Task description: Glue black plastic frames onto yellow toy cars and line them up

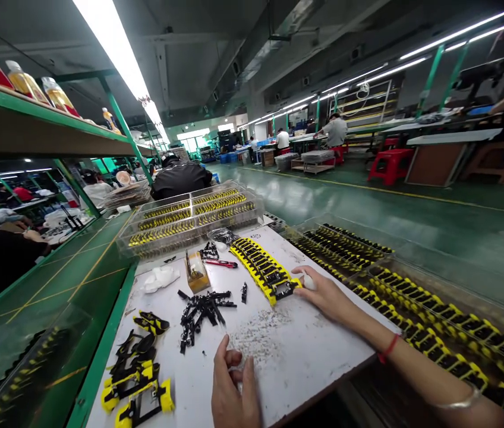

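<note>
Plastic trays (192, 205) of yellow-black parts (220, 203), left grip (236, 386) loose, right grip (321, 291) pinching yellow frame (284, 292)

Yellow edges and black crossbars stripe the row of parts (258, 264) — the bench (309, 368) is white, speckled grey. The loose strips (202, 312) are black, the cutter (220, 263) red and black, the wristband (388, 349) red, the floor (287, 195) green with a yellow line.
</note>
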Demonstrator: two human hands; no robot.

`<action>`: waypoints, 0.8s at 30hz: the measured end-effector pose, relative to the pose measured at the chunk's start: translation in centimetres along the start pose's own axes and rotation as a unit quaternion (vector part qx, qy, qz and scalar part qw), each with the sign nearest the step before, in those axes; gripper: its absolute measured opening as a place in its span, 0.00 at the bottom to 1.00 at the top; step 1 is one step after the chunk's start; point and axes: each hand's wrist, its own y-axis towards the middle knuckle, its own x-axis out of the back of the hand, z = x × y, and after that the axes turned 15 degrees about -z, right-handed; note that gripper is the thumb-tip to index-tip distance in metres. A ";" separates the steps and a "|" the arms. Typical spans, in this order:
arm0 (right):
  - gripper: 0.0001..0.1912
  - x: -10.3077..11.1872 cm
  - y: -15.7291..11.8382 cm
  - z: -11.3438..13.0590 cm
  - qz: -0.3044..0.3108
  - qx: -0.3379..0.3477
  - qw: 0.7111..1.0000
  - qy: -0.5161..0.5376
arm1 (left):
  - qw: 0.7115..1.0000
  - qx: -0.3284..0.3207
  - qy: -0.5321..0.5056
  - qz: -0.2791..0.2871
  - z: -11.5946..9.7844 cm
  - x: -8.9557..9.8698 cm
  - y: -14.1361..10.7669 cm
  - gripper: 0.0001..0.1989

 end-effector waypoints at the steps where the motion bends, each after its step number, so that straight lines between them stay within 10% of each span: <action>1: 0.19 -0.1 0.3 -0.2 0.003 0.002 1.000 0.002 | 1.000 -0.003 0.002 -0.003 0.1 0.0 0.0 0.28; 24: 0.30 -0.3 2.5 -2.6 -0.079 0.021 0.996 -0.021 | 0.999 -0.025 -0.017 0.038 -0.3 0.4 -0.2 0.22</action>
